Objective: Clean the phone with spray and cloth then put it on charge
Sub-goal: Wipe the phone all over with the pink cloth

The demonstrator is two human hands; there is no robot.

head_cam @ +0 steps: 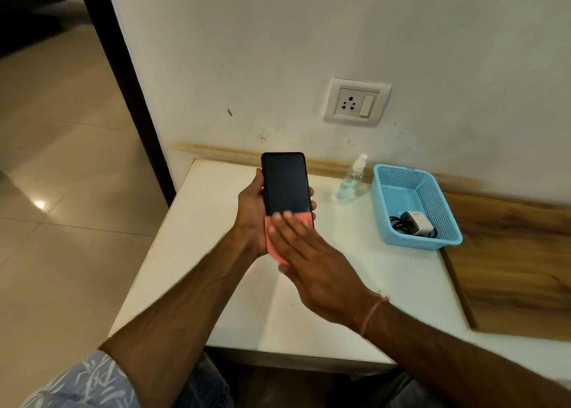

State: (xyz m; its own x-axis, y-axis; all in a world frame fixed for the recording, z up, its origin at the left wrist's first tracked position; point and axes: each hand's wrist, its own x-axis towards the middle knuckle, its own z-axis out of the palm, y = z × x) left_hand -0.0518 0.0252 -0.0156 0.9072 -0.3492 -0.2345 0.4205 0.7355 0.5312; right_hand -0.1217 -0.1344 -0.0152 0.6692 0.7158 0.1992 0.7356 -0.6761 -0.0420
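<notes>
My left hand [251, 213] grips a black phone [285, 185] by its sides, screen up and dark, above the white table [386, 284]. My right hand [309, 262] presses a pink cloth [273, 240] flat against the phone's lower end with straight fingers. A clear spray bottle [352, 180] with a white nozzle stands on the table near the wall. A white charger with a dark cable [414, 223] lies in the blue basket [432, 247]. A white wall socket with a switch [355, 102] sits above the table.
The table's left edge borders a tiled floor [61, 191]. A wooden panel [509, 259] lies to the right of the basket. A dark door frame [129, 83] runs down the left of the wall.
</notes>
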